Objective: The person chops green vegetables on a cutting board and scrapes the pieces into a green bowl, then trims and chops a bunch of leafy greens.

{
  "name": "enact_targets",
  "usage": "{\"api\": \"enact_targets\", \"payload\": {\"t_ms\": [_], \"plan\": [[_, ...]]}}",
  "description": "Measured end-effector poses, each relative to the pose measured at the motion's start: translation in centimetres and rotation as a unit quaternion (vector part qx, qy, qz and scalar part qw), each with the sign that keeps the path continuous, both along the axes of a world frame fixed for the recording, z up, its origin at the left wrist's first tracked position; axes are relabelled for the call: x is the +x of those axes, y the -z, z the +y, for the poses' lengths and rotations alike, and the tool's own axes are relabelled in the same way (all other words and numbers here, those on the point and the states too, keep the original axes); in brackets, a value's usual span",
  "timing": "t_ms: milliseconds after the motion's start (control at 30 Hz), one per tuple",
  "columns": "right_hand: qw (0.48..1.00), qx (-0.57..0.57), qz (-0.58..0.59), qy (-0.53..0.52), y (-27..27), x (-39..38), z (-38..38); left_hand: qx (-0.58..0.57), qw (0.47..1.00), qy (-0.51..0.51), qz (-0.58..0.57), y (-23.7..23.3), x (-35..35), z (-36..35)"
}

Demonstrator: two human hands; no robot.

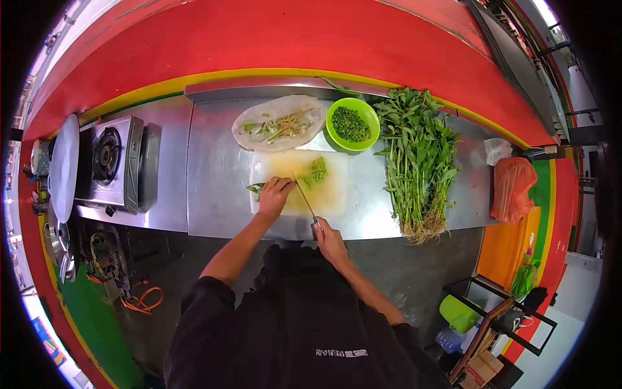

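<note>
My right hand (331, 241) grips the handle of a kitchen knife (304, 196), its blade angled across the white cutting board (334, 198). On the board's left side, my left hand (275, 197) is closed over a bunch of leafy greens (254, 188); leaf ends stick out to the left of it, and the rest is hidden under the fingers. The fingertips are close beside the blade. A small heap of chopped greens (315, 171) lies just right of the knife tip.
Behind the board are a plastic bag (245, 133) with root trimmings and a lime-green bowl (334, 139) of chopped greens. Long leafy stalks (418, 162) with roots lie to the right, near a red plastic bag (512, 188). A gas stove (123, 165) stands at left.
</note>
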State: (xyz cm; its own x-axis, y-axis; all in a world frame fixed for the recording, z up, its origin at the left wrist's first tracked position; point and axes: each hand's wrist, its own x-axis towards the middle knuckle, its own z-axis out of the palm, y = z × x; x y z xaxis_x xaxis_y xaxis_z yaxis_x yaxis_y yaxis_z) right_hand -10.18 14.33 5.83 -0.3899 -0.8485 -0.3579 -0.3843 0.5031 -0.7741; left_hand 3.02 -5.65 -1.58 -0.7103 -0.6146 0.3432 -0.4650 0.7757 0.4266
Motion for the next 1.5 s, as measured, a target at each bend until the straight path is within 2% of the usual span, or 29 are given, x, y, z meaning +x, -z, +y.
{"api": "enact_targets", "payload": {"t_ms": [67, 100, 200, 333, 433, 533, 600, 667, 867, 1067, 1333, 1400, 1500], "plan": [[0.999, 0.020, -0.036, 0.011, -0.8, 0.1, -0.1, -0.007, 1.000, 0.004, -0.002, -0.4, 0.0, 0.0], [1.000, -0.009, -0.007, 0.006, -0.4, 0.2, 0.0, -0.014, 1.000, 0.008, -0.006, -0.8, 0.0, 0.0], [1.000, 0.007, -0.009, 0.004, 0.4, 0.2, 0.1, -0.030, 0.999, 0.014, -0.009, -1.7, 0.4, 0.0], [1.000, -0.018, 0.021, -0.004, 0.2, 0.3, 0.1, -0.009, 1.000, 0.029, -0.010, -1.0, 0.7, -0.6], [1.000, 0.002, -0.006, 0.000, 0.3, 0.4, 0.2, -0.004, 1.000, 0.023, -0.008, -0.2, 0.5, -0.7], [1.000, -0.011, 0.027, -0.005, 1.6, 0.6, 0.1, -0.004, 1.000, 0.019, 0.002, 0.1, 0.5, -0.3], [0.995, -0.025, 0.089, -0.031, 2.4, 0.3, -0.5, -0.007, 1.000, 0.011, 0.000, -0.1, 0.4, -0.1], [0.995, 0.000, 0.097, -0.034, 2.6, 0.2, -0.9, -0.003, 1.000, 0.002, 0.004, -0.5, 0.3, -0.1], [0.999, -0.031, 0.037, 0.002, 1.8, 0.6, -0.7, 0.025, 0.999, -0.012, 0.017, -0.3, 0.6, -0.2], [1.000, 0.017, -0.009, 0.006, -0.3, 0.7, -0.1, 0.021, 0.998, -0.016, 0.050, -0.2, 0.4, -0.1], [0.999, 0.028, 0.013, -0.006, 0.9, 0.8, 0.2, 0.000, 1.000, 0.014, 0.027, -0.9, 0.4, -0.2], [0.998, -0.025, 0.062, -0.023, 1.6, 0.8, 0.3, 0.000, 0.999, 0.019, 0.026, -0.7, 0.5, -0.3], [0.992, 0.024, 0.115, -0.049, 2.1, 0.7, -0.5, 0.004, 1.000, 0.027, 0.013, -0.5, 0.7, -0.3]]}}
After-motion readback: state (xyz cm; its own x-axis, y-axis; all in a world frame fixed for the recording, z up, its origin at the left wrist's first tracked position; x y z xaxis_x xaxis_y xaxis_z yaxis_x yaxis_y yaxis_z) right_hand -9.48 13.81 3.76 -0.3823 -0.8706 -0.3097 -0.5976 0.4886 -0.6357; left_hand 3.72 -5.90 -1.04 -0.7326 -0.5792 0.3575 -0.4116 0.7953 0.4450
